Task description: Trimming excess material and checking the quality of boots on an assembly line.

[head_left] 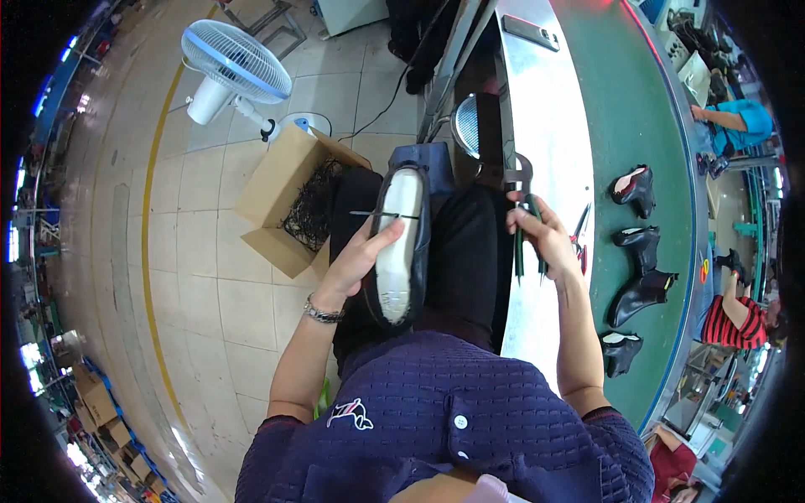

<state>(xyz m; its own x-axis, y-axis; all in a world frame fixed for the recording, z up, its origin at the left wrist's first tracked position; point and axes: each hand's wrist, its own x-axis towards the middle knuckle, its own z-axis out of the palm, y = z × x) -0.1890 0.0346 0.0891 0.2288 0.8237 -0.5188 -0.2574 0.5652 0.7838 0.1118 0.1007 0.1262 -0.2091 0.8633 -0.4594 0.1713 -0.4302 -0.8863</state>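
Resting on my lap is a black shoe (399,272) with its pale underside turned up. A thin dark cord (392,215) crosses the underside near the middle. My left hand (359,256) is closed around the shoe's left side, its thumb pressed on the pale bottom beside the cord. To the right, over the bench edge, my right hand (549,241) grips a pair of pincers (521,178) with dark green handles. The jaws point away from me, apart from the shoe. Red-handled scissors (579,241) lie on the bench, just right of that hand.
A metal bench (545,109) runs along my right, with a phone (530,32) at its far end. Beyond it, several black boots (644,293) sit on a green belt (616,109). Left stand a carton (277,189) of tangled black cords (312,205) and a fan (235,63). People work at far right.
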